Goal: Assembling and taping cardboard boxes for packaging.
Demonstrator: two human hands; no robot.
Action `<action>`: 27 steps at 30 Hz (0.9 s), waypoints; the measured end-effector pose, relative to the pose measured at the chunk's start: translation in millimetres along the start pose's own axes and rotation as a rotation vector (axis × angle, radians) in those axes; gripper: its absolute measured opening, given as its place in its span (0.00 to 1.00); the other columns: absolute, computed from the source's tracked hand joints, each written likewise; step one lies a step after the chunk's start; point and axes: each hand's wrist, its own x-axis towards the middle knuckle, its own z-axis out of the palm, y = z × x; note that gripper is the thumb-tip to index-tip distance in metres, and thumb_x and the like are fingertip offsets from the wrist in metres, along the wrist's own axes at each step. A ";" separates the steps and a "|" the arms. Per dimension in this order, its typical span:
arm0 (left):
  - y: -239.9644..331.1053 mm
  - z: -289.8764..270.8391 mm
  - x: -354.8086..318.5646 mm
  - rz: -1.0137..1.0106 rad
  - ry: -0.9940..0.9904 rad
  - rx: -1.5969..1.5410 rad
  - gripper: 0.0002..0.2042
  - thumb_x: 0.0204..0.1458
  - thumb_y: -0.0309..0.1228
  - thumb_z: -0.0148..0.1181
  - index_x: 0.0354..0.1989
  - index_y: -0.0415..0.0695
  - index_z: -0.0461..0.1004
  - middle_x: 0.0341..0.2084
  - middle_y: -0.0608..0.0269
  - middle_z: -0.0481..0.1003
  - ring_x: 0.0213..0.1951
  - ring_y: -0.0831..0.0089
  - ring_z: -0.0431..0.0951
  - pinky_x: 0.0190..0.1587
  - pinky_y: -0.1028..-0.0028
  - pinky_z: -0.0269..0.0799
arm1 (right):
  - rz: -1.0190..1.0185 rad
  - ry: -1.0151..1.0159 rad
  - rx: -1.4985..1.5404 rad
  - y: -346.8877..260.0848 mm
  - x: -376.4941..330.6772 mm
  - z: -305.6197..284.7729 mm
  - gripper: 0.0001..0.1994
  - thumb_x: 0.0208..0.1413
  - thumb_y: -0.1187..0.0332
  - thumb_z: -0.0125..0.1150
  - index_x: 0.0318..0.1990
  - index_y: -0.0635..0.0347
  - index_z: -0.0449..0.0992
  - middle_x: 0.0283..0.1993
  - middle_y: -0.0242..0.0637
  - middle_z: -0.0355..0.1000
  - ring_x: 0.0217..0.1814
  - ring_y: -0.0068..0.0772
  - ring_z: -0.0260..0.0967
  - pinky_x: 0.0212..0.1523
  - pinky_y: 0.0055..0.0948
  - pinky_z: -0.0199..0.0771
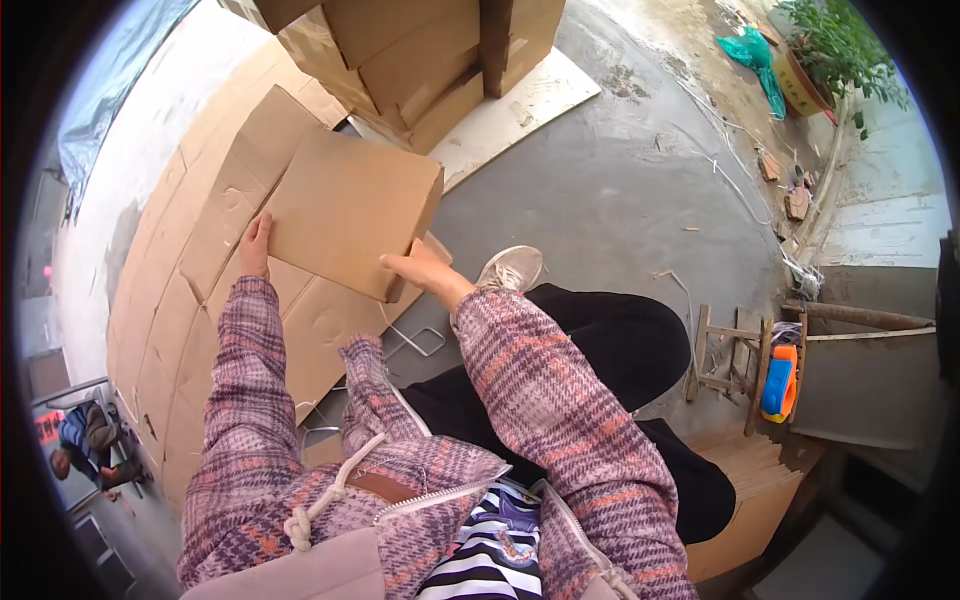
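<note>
A flat brown cardboard box [345,205] is held between my two hands, tilted over a surface covered with cardboard. At its left edge, my left hand [256,245] grips with the fingers bent over the rim. My right hand [425,268] clasps the lower right corner, thumb on top and the other fingers hidden behind the side. Beneath and around the box lies a large creased sheet of cardboard [165,340], with a raised flap running along behind it.
Stacked cardboard boxes [400,55] stand on a pale board [535,105] at the far side. To the right are a small wooden stool [728,355], a blue-and-orange tape dispenser [778,385] and a potted plant [800,80]. Another person [85,445] sits at the far left.
</note>
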 end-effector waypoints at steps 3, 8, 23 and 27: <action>-28.9 -15.4 37.9 0.212 0.275 0.127 0.33 0.48 0.49 0.64 0.54 0.34 0.67 0.46 0.51 0.73 0.49 0.70 0.72 0.53 0.75 0.65 | 0.086 -0.174 -0.110 12.0 24.0 11.0 0.36 0.44 0.52 0.59 0.56 0.72 0.63 0.51 0.52 0.70 0.49 0.44 0.71 0.46 0.35 0.71; -67.2 106.8 -52.3 -0.732 0.122 -0.049 0.51 0.33 0.68 0.61 0.56 0.34 0.61 0.52 0.43 0.66 0.49 0.55 0.71 0.45 0.60 0.71 | 0.026 0.086 -0.286 9.5 38.2 -3.6 0.30 0.49 0.56 0.54 0.54 0.73 0.64 0.57 0.57 0.65 0.59 0.48 0.64 0.57 0.37 0.64; -139.3 117.4 -9.5 -0.717 0.227 -0.432 0.36 0.51 0.64 0.45 0.60 0.48 0.56 0.53 0.50 0.63 0.44 0.46 0.72 0.40 0.59 0.77 | -0.302 0.011 0.403 -71.4 -42.7 -28.9 0.26 0.59 0.62 0.53 0.60 0.71 0.60 0.59 0.47 0.64 0.62 0.35 0.60 0.61 0.29 0.59; -154.9 133.9 0.7 -0.711 0.156 -0.576 0.32 0.55 0.60 0.42 0.61 0.50 0.56 0.53 0.49 0.62 0.45 0.46 0.71 0.41 0.58 0.78 | -0.319 -0.022 0.402 -66.9 -75.2 -45.3 0.25 0.60 0.64 0.53 0.60 0.70 0.59 0.59 0.46 0.63 0.62 0.33 0.60 0.61 0.29 0.59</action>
